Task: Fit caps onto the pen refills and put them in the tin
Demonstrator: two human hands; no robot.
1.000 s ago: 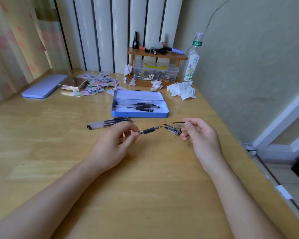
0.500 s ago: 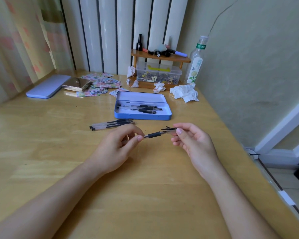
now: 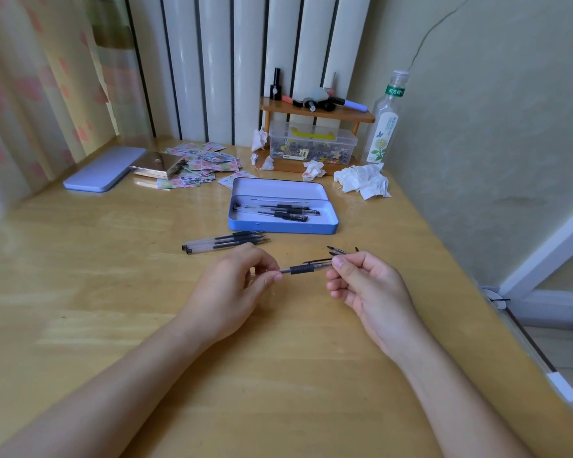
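Observation:
My left hand pinches a clear pen with a black grip, held level above the table. My right hand holds a cap against the pen's tip, and several spare caps stick out behind its fingers. The open blue tin lies just beyond the hands with several capped pens inside. Three uncapped pens lie on the table in front of the tin, left of my hands.
The tin's lid lies far left beside a gold box and scattered stickers. A wooden shelf with a clear box, crumpled tissues and a bottle stand at the back. The table edge runs along the right.
My right hand has moved left to the pen's tip and brought a cap onto it. My left hand has kept holding the pen in place.

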